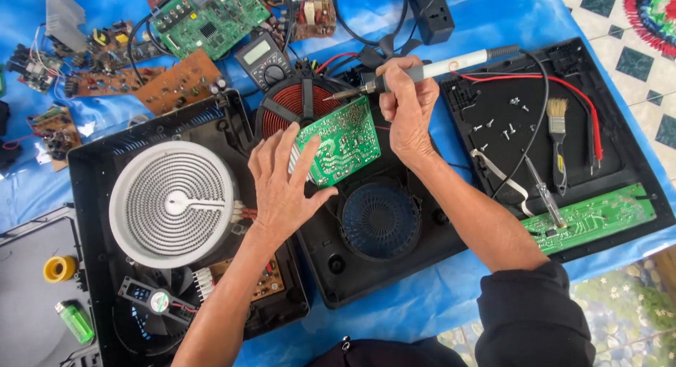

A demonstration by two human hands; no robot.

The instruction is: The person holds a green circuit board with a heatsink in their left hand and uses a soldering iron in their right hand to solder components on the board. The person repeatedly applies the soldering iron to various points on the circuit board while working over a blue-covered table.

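Observation:
My left hand (pixel 284 178) holds a green circuit board (pixel 341 139) by its left edge, tilted up over the open black cooker base (pixel 394 268). My right hand (pixel 406 103) grips a white-handled soldering iron (pixel 451 64), its tip pointing left just above the board's upper edge. Behind the board sits a red copper induction coil (pixel 282 103). A round blue fan grille (pixel 380 220) lies below the board.
A white spiral heating element (pixel 172 204) sits in a second black casing at left. A multimeter (pixel 262 59) and several loose circuit boards lie at the back. At right a black lid holds a brush (pixel 558 138), screwdriver (pixel 543 191) and long green board (pixel 591 218).

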